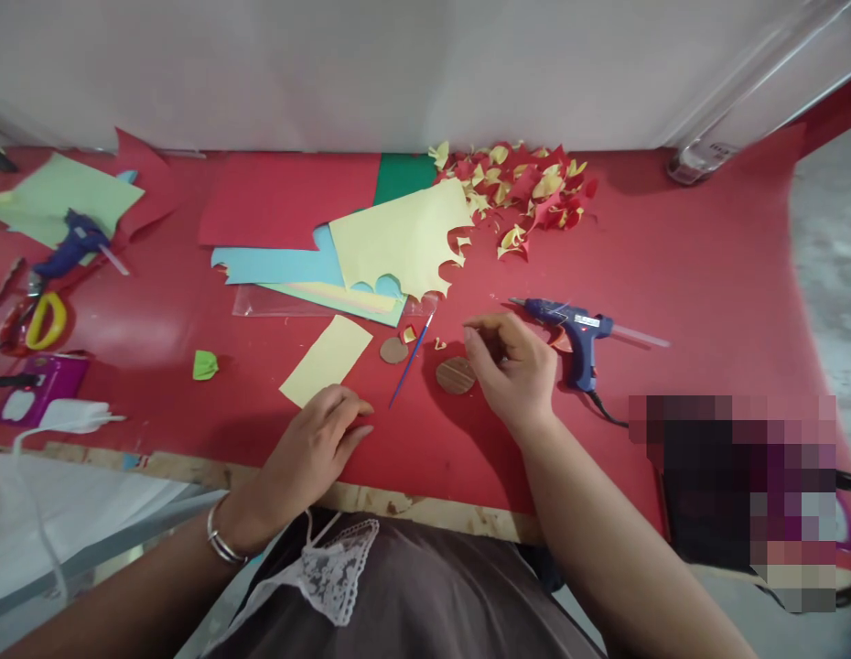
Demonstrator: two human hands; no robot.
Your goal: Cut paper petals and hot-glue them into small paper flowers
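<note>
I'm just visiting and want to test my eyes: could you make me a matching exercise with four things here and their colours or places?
1. Brush
2. Bracelet
3. Heap of scraps
4. Small folded piece

A. Red and yellow
B. Around the left wrist
C. Bright green, left of the pale yellow strip
D. Between the left hand and the right hand

Right pairs: 1-D, 2-B, 3-A, 4-C.

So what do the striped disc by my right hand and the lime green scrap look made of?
Striped disc: probably wood, matte, from its brown grain-like lines, though printed card is possible. Lime green scrap: likely paper, dull, with shaded folds; maybe thin foam.
</note>
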